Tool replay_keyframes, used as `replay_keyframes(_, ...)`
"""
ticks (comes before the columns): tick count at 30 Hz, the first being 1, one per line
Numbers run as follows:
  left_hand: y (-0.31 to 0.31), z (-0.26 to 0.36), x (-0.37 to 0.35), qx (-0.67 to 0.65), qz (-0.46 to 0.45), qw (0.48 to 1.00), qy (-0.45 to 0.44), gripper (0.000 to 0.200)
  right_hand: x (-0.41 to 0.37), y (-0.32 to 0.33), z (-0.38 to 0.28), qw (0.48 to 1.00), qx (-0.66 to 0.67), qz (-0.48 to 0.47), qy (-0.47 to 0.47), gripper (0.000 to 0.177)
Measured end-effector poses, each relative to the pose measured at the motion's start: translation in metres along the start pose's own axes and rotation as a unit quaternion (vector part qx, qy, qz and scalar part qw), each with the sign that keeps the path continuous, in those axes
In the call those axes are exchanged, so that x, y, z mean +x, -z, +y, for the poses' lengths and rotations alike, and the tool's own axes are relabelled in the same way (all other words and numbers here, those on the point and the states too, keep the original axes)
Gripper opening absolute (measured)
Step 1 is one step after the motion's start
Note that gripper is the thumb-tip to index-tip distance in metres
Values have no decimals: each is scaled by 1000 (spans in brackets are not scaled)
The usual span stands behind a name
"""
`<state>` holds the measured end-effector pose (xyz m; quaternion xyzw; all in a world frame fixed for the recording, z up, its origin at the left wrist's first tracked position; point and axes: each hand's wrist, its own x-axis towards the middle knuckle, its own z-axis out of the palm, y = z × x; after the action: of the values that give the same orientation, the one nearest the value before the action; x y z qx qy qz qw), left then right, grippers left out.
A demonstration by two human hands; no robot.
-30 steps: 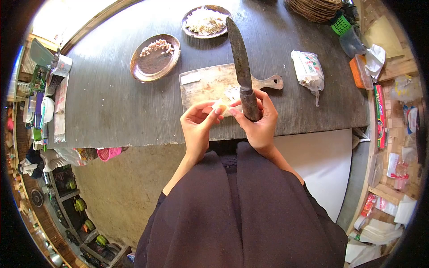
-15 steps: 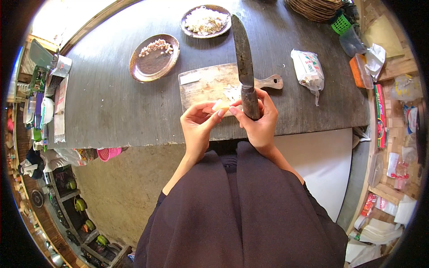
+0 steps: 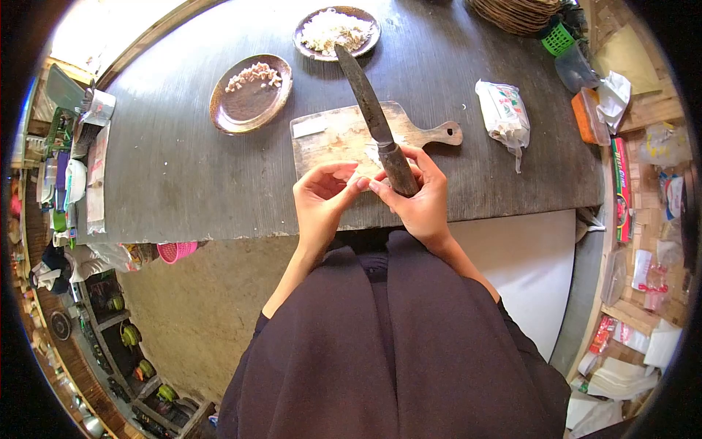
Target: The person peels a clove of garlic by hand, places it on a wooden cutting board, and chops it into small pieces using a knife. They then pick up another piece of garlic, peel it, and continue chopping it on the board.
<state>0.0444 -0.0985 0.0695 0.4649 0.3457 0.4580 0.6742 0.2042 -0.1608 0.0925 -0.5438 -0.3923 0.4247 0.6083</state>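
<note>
My right hand (image 3: 428,205) is closed around the dark handle of a large knife (image 3: 365,102), whose worn blade points up and to the left, over the cutting board. With fingertips pinched, my left hand (image 3: 320,199) meets my right thumb and fingers just over the board's near edge. Whatever lies between the fingertips is mostly hidden. The wooden cutting board (image 3: 329,150) lies under both hands, with white scraps (image 3: 371,155) near the knife handle and a pale flat strip (image 3: 311,126) at its upper left.
Beyond the board stand a brown plate (image 3: 245,112) with small pinkish chopped pieces and another plate (image 3: 299,45) heaped with pale shreds. A white plastic packet (image 3: 503,115) lies to the right. An orange sponge (image 3: 586,117) and a green basket (image 3: 558,39) sit along the table's right edge.
The knife has tilted left, its tip swinging from upright toward the plate of shreds. The small pale yellowish piece between my fingertips no longer shows clearly. My hands have stayed nearly in place.
</note>
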Motion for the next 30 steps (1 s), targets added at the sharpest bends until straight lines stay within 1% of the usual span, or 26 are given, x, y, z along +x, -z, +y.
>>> replay_keyframes(3,9,0,6,-2,-24,1000,4,27,1,0,3,1000,-14,1,-5,48)
replay_keyframes(5,15,-1,9,28,-46,998,16,27,2,-1,5,1000,-22,0,-4,48)
replay_keyframes(8,23,-2,12,40,-53,997,33,27,4,-1,12,1000,-31,0,-3,48)
replay_keyframes(12,26,-3,14,44,-47,997,35,27,5,-3,14,999,-35,1,4,48)
replay_keyframes(18,35,-5,20,34,-72,996,28,28,7,-6,20,999,-37,-1,-4,47)
replay_keyframes(21,38,-4,25,45,-67,996,48,30,9,-7,21,998,-56,-12,-8,47)
replay_keyframes(24,42,-2,31,54,-73,995,50,31,10,-12,22,997,-79,-1,-24,47)
replay_keyframes(26,41,5,35,83,-83,990,82,32,11,-14,20,997,-66,17,-33,47)
replay_keyframes(30,51,-1,44,81,-114,986,96,31,10,-16,29,995,-88,37,-41,49)
